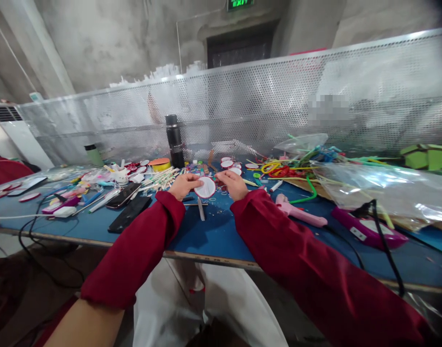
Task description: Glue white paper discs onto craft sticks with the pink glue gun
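Head view: white disc w/ red rim [205, 187] sits abt mid-frame, above blue table [219, 237]. L hand [185, 186] pinches its left edge, thumb on face; R hand [233, 185] has fingertips bunched by upper-right edge, can't tell if gripping anything. Prob. v. light, thin, stiffish, might crease; best held by rim, gently.
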{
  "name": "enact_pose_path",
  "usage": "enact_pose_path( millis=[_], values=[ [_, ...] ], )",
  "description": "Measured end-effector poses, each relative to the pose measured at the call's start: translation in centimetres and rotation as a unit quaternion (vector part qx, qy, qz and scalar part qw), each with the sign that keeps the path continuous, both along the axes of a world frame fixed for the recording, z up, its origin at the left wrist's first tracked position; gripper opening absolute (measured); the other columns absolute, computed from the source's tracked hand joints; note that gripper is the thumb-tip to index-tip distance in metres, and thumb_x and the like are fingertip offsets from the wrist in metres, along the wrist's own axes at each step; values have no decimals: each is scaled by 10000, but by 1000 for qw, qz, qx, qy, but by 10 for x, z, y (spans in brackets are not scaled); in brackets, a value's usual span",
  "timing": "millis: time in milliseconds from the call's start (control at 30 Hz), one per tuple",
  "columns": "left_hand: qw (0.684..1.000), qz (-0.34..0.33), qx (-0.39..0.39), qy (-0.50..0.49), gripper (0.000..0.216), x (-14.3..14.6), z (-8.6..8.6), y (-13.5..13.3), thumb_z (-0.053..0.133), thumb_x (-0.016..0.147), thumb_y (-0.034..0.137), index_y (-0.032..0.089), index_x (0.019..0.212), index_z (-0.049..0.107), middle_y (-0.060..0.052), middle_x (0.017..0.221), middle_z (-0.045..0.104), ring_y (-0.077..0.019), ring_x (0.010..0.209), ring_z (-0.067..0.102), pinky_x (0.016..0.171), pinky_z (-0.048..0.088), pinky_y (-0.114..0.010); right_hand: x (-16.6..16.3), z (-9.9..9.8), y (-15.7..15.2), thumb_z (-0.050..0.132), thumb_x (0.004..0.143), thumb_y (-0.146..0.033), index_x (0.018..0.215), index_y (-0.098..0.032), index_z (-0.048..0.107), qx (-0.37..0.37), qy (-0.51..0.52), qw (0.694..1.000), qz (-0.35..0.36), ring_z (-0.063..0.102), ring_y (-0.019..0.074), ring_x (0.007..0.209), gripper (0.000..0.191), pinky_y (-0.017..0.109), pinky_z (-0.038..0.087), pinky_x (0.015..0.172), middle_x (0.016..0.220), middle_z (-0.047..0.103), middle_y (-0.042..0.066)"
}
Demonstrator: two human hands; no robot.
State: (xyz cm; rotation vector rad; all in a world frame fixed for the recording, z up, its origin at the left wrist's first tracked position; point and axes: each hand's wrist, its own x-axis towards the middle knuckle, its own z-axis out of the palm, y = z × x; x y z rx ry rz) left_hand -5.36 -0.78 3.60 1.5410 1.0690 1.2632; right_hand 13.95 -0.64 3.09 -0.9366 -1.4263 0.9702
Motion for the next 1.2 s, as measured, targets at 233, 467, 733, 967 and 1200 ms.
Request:
enact_pose_path(
  millis=[233,467,733,967,1200],
  values=[
    [1000,1,13,27,285,4,4,-6,816,524,309,131,682,661,28,569,597,-89,533,496,562,399,-239,-6,-5,-2,581,661,-390,834,-193,627,21,-36,999,23,587,155,698,267,263,458,595,760,653,12],
    [997,7,44,62,285,7,-1,-4,805,549,336,137,682,650,39,550,574,-83,513,474,521,353,-223,-10,-8,-3,612,639,-269,827,-202,623,48,-34,998,33,626,180,757,200,301,514,703,804,694,21],
    [999,-24,31,28,325,9,-6,-1,823,544,330,141,760,672,8,655,656,-112,583,561,580,430,-241,-11,-15,3,613,649,-254,827,-198,627,54,-59,996,33,620,166,738,187,312,521,735,803,692,8],
    [998,-35,36,23,360,9,-11,2,828,544,326,135,782,638,4,660,650,-115,592,573,593,439,-245,-11,-23,10,618,644,-313,828,-195,614,64,-81,994,33,599,157,718,219,299,504,705,776,669,-8],
    [998,-40,34,27,358,11,-8,-1,825,541,330,129,764,631,11,647,629,-101,580,543,595,430,-245,-10,-24,12,632,620,-321,795,-187,610,60,-78,994,44,579,146,671,221,283,489,659,731,649,-13]
  ],
)
